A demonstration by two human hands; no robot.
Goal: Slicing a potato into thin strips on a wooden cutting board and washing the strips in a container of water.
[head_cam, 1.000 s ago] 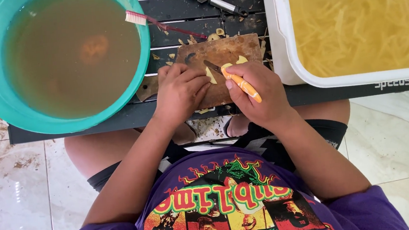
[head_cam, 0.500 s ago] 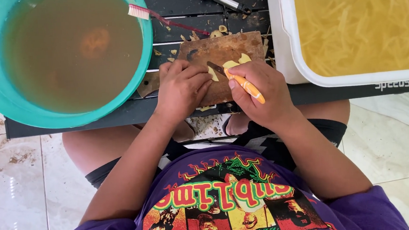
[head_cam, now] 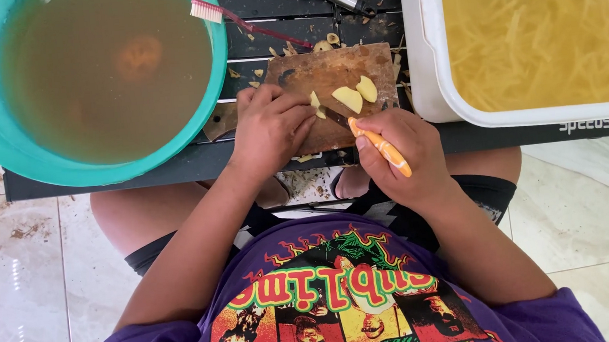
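A small knife with an orange handle (head_cam: 382, 148) is gripped in the right hand (head_cam: 399, 153), fingers wrapped tight around the handle, its long axis running toward ten o'clock so that the dark blade reaches the pale yellow piece (head_cam: 317, 105) pinned under the pressed-together fingertips of the left hand (head_cam: 270, 125), which is the nearer hand. Two cut slices (head_cam: 356, 94) lie just beyond, at one o'clock from the blade, on the worn wooden board (head_cam: 326, 71). The board rests on a dark slatted table (head_cam: 174, 170), flanked by a teal basin of murky water (head_cam: 105, 71) at nine o'clock and a white tub of yellow strips (head_cam: 539, 29) at three o'clock, above a tiled floor (head_cam: 31, 286).
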